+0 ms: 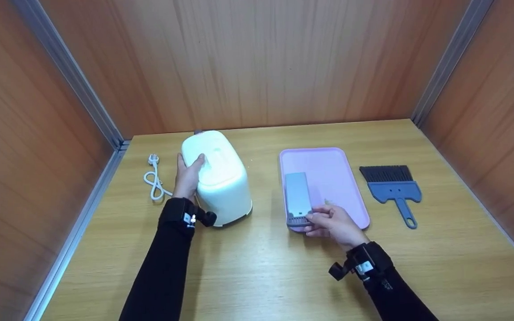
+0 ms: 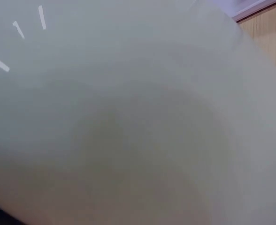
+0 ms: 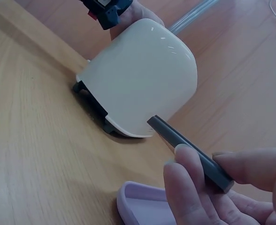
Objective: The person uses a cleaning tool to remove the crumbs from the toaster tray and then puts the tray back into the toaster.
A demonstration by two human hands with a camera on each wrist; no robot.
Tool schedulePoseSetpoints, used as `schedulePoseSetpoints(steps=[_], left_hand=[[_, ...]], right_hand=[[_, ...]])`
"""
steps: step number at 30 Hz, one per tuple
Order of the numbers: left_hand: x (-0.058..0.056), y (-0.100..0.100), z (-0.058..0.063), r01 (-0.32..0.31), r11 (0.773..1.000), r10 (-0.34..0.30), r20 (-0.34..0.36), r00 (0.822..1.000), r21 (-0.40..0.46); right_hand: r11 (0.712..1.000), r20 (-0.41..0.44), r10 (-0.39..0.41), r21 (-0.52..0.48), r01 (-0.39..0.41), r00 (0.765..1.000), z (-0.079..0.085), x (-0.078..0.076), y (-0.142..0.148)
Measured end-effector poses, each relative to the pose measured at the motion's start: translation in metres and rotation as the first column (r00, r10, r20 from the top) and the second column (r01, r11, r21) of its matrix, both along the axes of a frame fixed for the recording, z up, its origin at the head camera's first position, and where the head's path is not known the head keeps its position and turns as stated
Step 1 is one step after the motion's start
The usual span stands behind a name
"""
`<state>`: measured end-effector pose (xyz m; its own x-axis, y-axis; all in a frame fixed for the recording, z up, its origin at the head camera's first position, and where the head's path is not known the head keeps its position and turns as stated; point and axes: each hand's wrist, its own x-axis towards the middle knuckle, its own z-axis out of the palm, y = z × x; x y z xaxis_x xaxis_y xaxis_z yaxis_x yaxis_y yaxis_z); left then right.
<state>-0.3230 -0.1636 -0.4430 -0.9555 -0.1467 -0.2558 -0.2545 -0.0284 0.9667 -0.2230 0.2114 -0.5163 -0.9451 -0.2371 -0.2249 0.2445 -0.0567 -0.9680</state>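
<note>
A cream-white toaster (image 1: 228,191) with a lid on top stands at left of centre on the table. My left hand (image 1: 187,178) grips its left upper side, thumb on the lid; in the left wrist view the toaster's pale wall (image 2: 142,93) fills nearly everything. In the right wrist view a dark slot (image 3: 93,104) shows along its lower edge. My right hand (image 1: 333,225) pinches the near end of a flat grey crumb tray (image 1: 298,196), which has small slots at that end. The crumb tray is held over the left part of a lilac tray (image 1: 348,196).
A white power cord with plug (image 1: 153,174) lies left of the toaster. Right of the lilac tray lies a blue hand brush (image 1: 395,191) with dark bristles. Wood-grain panels (image 1: 257,62) close off the back and both sides of the table.
</note>
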Motion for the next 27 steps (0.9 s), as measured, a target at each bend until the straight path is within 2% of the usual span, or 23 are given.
schedulePoseSetpoints(steps=[8, 14, 21, 27], left_hand=[[0.002, 0.002, 0.001, 0.027, 0.999, -0.027, -0.009, 1.000, -0.034], [0.002, 0.004, 0.003, 0.026, 0.999, -0.027, -0.030, 0.999, -0.042], [0.002, 0.003, 0.003, 0.031, 0.999, -0.032, -0.012, 0.999, -0.033], [0.002, 0.002, 0.003, 0.024, 0.999, -0.024, -0.021, 0.999, -0.034]], right_hand=[[0.999, 0.020, 0.018, 0.026, -0.018, 1.000, -0.002, 0.003, 0.000], [0.992, -0.006, 0.123, 0.010, -0.123, 0.992, -0.001, 0.006, 0.002], [0.982, -0.005, 0.179, 0.052, -0.179, 0.984, 0.000, 0.015, 0.003], [0.961, 0.030, 0.269, 0.061, -0.270, 0.963, -0.002, 0.023, -0.004]])
